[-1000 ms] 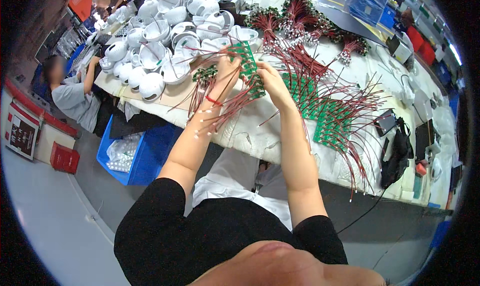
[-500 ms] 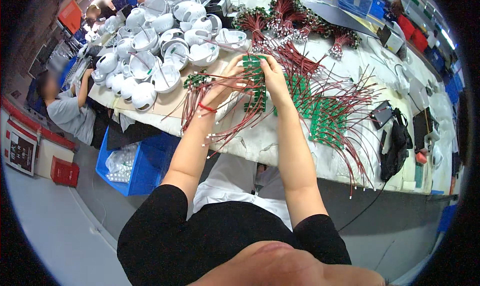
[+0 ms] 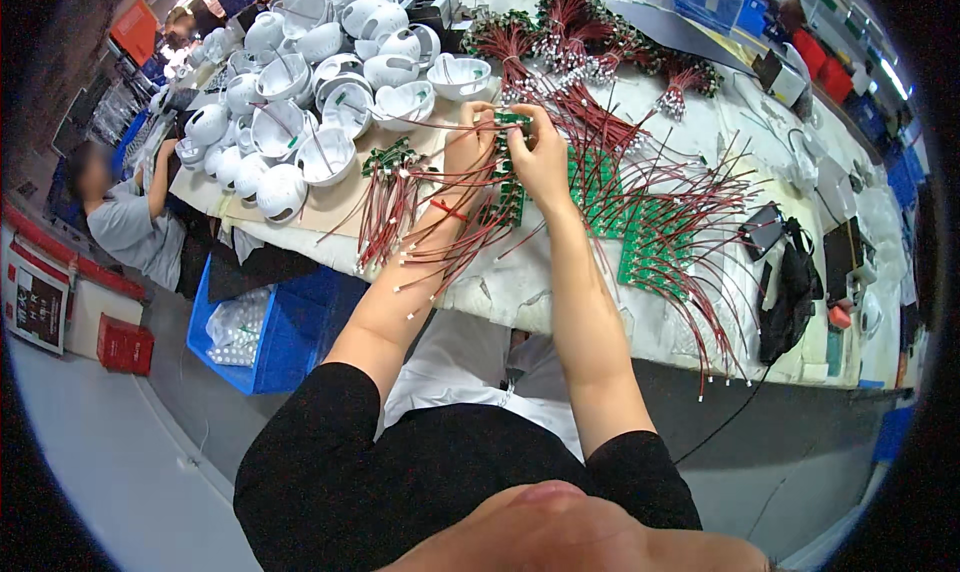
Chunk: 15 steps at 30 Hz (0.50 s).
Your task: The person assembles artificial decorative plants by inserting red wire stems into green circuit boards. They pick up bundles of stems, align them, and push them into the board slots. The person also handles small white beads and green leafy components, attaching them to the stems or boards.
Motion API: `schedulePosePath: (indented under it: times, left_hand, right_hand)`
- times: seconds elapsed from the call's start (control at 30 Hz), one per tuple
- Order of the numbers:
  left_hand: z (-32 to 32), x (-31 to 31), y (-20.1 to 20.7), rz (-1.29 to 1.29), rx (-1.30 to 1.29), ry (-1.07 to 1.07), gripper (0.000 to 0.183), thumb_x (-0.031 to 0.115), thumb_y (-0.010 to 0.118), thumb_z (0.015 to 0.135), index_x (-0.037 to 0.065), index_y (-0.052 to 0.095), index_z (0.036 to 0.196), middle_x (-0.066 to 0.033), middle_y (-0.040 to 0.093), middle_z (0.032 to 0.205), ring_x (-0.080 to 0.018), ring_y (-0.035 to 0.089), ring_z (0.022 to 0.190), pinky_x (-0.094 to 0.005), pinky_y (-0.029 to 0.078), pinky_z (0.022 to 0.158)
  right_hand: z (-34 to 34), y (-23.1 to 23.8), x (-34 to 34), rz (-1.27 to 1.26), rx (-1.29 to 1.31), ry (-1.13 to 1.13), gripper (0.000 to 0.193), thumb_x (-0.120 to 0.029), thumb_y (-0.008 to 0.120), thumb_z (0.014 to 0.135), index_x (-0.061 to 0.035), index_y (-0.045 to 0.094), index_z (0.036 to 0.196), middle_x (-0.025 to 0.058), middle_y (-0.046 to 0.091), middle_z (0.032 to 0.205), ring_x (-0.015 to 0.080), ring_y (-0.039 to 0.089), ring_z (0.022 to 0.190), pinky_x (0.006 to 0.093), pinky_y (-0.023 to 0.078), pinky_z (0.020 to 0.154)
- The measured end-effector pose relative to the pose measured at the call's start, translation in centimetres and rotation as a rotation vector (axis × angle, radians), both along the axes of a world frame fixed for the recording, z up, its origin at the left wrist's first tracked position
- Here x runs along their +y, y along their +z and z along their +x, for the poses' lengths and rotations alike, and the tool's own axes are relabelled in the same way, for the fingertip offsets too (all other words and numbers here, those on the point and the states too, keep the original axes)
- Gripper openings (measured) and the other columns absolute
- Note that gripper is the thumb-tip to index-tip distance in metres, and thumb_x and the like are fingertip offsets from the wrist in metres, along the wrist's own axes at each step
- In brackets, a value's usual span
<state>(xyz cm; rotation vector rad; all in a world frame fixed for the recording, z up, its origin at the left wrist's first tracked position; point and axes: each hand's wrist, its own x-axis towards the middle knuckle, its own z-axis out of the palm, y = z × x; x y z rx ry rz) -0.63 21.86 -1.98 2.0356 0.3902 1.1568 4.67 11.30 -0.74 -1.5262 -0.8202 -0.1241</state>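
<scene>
A long green circuit board panel (image 3: pixel 508 204), with dark red wires trailing from it, is held upright over the table between my two hands. My left hand (image 3: pixel 468 150) closes on its left side near the top, with wires lying across the wrist. At the upper right, my right hand (image 3: pixel 540 157) pinches the panel, thumb and fingers bent over its top section. Part of the panel is hidden behind the fingers. Left of my left wrist lies a small pile of separate green boards with red wires (image 3: pixel 392 162). More wired green panels (image 3: pixel 655 247) lie right of my right forearm.
White dome-shaped housings (image 3: pixel 325 154) are heaped at the left. Bundles of wired boards (image 3: pixel 570 22) lie at the back. A black pouch (image 3: pixel 790 307) and cable are on the right. A blue bin (image 3: pixel 265 342) stands below the table's left edge; a person (image 3: pixel 135 212) sits beyond.
My left hand has moved up and right along the panel. My right fingers have bent further over its top end, covering more of it. The loose wires have swung slightly.
</scene>
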Motion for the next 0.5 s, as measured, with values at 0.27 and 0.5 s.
schedulePosePath:
  times: [0.27,0.5]
  left_hand:
    - [0.0,-1.0,-1.0,-0.126,-0.065,-0.083,0.026,0.028,0.049,0.094,0.003,0.052,0.096,-0.0045,0.055,0.055,-0.0116,0.049,0.046,-0.0305,0.038,0.042]
    - [-0.3,-1.0,-0.7,-0.214,-0.052,-0.03,0.024,0.027,0.051,0.094,0.003,0.05,0.089,-0.0037,0.055,0.052,-0.0075,0.048,0.047,-0.0269,0.036,0.042]
  right_hand:
    - [-0.5,-0.8,0.8,0.027,-0.109,-0.231,0.022,-0.011,0.058,0.082,-0.0023,0.06,0.101,0.0121,0.057,0.066,0.0209,0.054,0.057,0.0318,0.043,0.055]
    - [0.1,-1.6,1.2,0.157,0.173,0.007,0.024,-0.012,0.061,0.081,-0.0037,0.06,0.103,0.0053,0.061,0.078,0.0119,0.053,0.068,0.0262,0.043,0.061]
